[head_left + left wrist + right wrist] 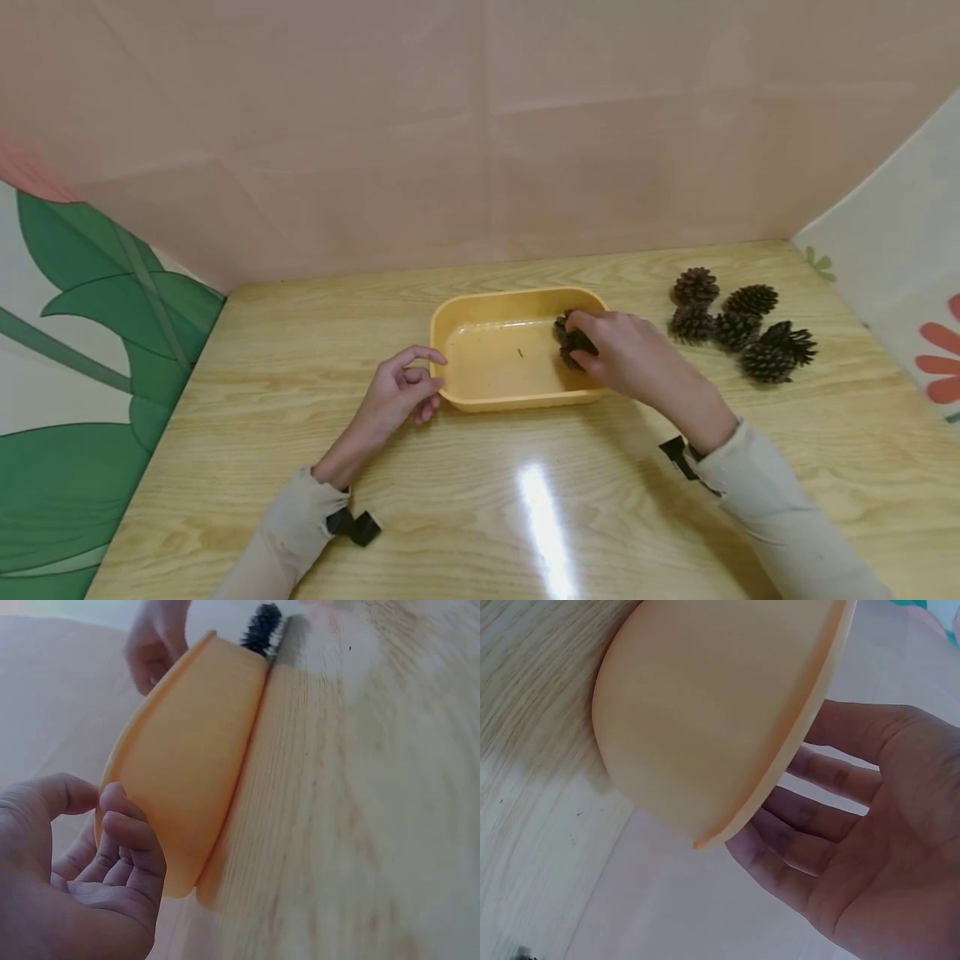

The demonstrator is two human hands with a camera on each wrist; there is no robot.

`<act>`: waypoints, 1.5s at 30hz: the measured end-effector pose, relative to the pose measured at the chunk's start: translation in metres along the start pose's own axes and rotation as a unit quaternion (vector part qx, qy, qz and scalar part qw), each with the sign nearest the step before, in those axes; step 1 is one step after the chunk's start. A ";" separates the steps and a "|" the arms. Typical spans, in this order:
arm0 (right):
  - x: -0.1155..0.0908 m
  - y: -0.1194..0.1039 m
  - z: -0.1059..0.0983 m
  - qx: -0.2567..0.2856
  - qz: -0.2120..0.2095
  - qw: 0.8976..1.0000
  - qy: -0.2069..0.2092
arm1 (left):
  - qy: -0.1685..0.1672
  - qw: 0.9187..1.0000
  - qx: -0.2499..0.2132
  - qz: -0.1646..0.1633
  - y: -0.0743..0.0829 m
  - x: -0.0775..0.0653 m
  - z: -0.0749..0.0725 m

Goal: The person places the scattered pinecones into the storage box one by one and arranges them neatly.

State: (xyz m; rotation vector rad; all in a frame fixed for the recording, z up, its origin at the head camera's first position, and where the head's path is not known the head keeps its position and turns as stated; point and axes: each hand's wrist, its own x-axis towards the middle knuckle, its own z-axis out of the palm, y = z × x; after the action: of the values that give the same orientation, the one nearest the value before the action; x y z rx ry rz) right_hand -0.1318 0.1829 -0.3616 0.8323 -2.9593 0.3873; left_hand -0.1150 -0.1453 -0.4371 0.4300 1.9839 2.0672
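Note:
A yellow plastic basin stands on the wooden table, with dark pine cones at its right end. My right hand reaches over the right rim, thumb and index finger curved round a pine cone. From the right wrist, the basin's wall hides those fingertips and the cone. At the other end, my left hand pinches the left rim between thumb and fingers. The left wrist view shows the curled fingers against the basin's outer side.
Several pine cones lie in a group right of the basin. A small dark scrap lies on the basin floor. Behind the table hangs a pinkish sheet; a panel with painted green leaves borders the left side.

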 end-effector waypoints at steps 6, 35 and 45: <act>0.000 0.004 0.004 -0.017 -0.004 1.000 -0.004 | -0.001 1.000 0.002 0.000 0.001 0.000 -0.001; -0.009 0.007 -0.019 -0.024 -0.004 0.999 0.038 | -0.003 1.000 0.004 0.003 0.000 0.000 -0.001; -0.019 0.016 -0.023 -0.036 0.012 0.998 0.051 | -0.004 1.000 0.003 -0.001 0.001 0.000 -0.001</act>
State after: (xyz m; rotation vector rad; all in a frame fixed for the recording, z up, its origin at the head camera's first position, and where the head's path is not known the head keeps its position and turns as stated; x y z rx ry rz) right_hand -0.1244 0.2112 -0.3448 0.7468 -2.8735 0.3116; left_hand -0.1151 -0.1461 -0.4361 0.4359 1.9849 2.0562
